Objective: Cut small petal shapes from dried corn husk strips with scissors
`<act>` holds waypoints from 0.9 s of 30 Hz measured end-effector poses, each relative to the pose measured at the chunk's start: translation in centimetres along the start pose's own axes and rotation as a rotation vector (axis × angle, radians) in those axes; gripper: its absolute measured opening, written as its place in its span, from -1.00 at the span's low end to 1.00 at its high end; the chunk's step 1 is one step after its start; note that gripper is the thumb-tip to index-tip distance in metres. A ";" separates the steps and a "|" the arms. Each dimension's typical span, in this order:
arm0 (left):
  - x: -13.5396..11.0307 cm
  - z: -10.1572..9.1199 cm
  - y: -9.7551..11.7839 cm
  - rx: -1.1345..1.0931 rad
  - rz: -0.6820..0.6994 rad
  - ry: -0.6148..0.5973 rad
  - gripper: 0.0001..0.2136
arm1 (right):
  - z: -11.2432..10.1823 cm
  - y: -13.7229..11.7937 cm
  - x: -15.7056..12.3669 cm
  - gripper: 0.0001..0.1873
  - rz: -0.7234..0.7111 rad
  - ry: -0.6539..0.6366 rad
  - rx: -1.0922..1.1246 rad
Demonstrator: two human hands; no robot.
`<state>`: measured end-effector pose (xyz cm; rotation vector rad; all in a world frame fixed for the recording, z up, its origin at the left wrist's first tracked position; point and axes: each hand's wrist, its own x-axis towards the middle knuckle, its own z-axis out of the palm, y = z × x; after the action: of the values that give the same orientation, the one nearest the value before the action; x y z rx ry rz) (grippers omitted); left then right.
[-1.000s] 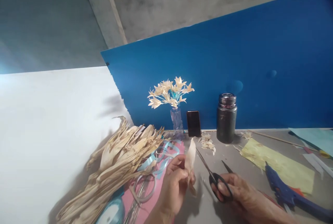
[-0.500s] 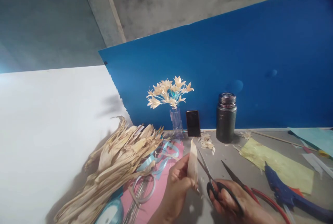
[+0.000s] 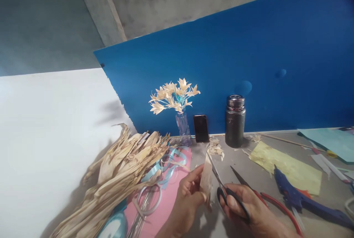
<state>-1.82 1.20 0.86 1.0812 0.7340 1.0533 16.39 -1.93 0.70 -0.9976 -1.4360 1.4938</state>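
My left hand [image 3: 188, 197] pinches a pale dried husk strip [image 3: 206, 179] and holds it upright near the bottom centre of the head view. My right hand [image 3: 249, 212] grips black-handled scissors [image 3: 224, 184], whose blades are spread, one of them against the strip's right edge. A large heap of dried corn husks [image 3: 121, 171] lies to the left, partly on a pink sheet [image 3: 168, 201]. Both hands hover just above the grey table [image 3: 249, 171].
Against the blue board [image 3: 249, 72] stand a small vase of husk flowers [image 3: 177, 101], a dark phone [image 3: 201, 128] and a dark jar [image 3: 235, 121]. A blue glue gun [image 3: 301, 201], yellow paper [image 3: 287, 166], red-handled pliers [image 3: 279, 208], ribbon and wire hoops lie around.
The scissors have come left onto the husk strip, and the strip is shorter at its top. The camera view has shifted slightly right and down.
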 end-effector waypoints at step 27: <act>0.2 0.1 1.2 -0.197 0.000 0.010 -0.70 | -1.4 -0.5 -0.5 -0.30 -0.007 -0.119 -0.146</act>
<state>-1.99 1.47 2.00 0.9078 0.6241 1.1070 17.90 -1.92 1.17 -1.0045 -1.6512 1.4810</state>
